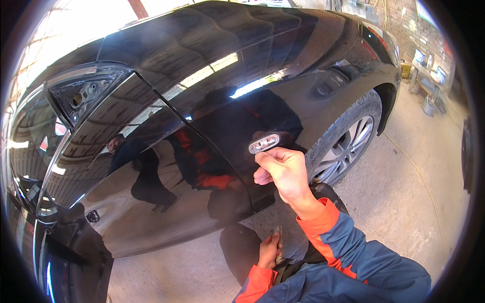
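A black car fender (217, 116) fills the middle. On it, or just in front of it, is a small oval side marker light (264, 143) with a clear lens and pale rim. My right hand (286, 171) reaches up to it, thumb and fingers pinched at its lower edge; whether the light sits in the panel cannot be made out. Down by my knees, my left hand (270, 250) is closed around a small clear-topped piece, like a bulb (278, 231). A yellowish bit shows below its fingers.
The front wheel (348, 139) stands just right of my right hand. At left is the door with an uncovered mirror mount (81, 96). A workbench (429, 70) with bottles and a metal bucket (428, 106) stand at far right; a thin cord (419, 171) crosses the concrete floor.
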Motion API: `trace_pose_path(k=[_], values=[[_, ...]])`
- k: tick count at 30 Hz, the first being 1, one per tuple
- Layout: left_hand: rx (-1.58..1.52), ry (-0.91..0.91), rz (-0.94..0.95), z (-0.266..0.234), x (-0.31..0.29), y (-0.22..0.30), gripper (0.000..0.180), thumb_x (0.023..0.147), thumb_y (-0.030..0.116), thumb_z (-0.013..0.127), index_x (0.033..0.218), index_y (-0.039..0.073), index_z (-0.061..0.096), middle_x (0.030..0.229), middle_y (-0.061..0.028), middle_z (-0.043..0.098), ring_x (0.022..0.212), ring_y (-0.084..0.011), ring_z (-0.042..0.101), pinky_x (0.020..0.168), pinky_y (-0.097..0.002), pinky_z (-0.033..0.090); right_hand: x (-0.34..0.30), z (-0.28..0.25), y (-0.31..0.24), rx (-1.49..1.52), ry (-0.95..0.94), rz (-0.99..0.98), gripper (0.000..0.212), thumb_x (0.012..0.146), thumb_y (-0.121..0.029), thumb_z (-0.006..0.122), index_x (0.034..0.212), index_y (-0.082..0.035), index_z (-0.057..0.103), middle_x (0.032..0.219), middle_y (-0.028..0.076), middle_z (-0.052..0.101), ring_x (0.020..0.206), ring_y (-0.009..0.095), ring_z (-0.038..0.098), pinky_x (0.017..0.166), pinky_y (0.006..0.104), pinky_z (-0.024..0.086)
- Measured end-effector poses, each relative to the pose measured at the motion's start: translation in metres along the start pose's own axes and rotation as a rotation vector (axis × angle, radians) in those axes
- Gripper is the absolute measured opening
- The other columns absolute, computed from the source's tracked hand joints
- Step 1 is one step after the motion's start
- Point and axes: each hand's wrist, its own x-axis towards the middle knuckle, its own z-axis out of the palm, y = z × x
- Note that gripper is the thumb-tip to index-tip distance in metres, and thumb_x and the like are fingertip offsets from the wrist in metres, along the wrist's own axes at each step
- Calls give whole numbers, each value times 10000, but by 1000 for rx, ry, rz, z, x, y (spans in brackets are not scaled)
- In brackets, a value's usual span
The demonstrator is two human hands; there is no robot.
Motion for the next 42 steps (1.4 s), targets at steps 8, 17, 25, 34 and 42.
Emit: trace_pose_path(k=[8, 17, 25, 34, 42], values=[[13, 26, 19, 4, -3, 4, 328, 1056, 384, 625, 962, 70, 638, 697, 12, 555, 471, -91, 447, 428, -274, 379, -3, 10, -1, 67, 7, 75, 161, 943, -116, 711, 916, 36, 754, 699, 111, 724, 564, 167, 690, 564, 302, 586], [3, 28, 29, 3, -4, 2, 300, 1059, 363, 622, 983, 73, 637, 683, 6, 539, 452, -97, 431, 413, -277, 375, 0, 5, 5, 46, -10, 13, 166, 951, -115, 705, 901, 34, 760, 690, 101, 723, 561, 156, 688, 574, 283, 582], [22, -1, 33, 5, -5, 4, 321, 1075, 391, 590, 986, 87, 643, 690, 17, 546, 449, -95, 437, 412, -272, 368, 1, 4, -1, 32, -42, 16, 157, 947, -107, 726, 894, 38, 760, 681, 101, 719, 559, 150, 684, 569, 278, 577], [7, 13, 32, 4, -8, 5, 316, 1074, 378, 597, 1035, 72, 669, 693, 17, 539, 454, -92, 419, 428, -271, 373, 2, 0, 4, -2, -10, -33, 174, 963, -115, 718, 883, 37, 751, 673, 92, 718, 562, 134, 677, 570, 262, 559], [-46, -29, 14, 1, -5, 5, 322, 1067, 390, 616, 1054, 73, 671, 693, 18, 533, 463, -82, 404, 433, -271, 380, 1, 1, -6, -320, -64, -295, 150, 985, -95, 709, 907, 33, 726, 677, 34, 695, 584, 69, 648, 550, 229, 498]])
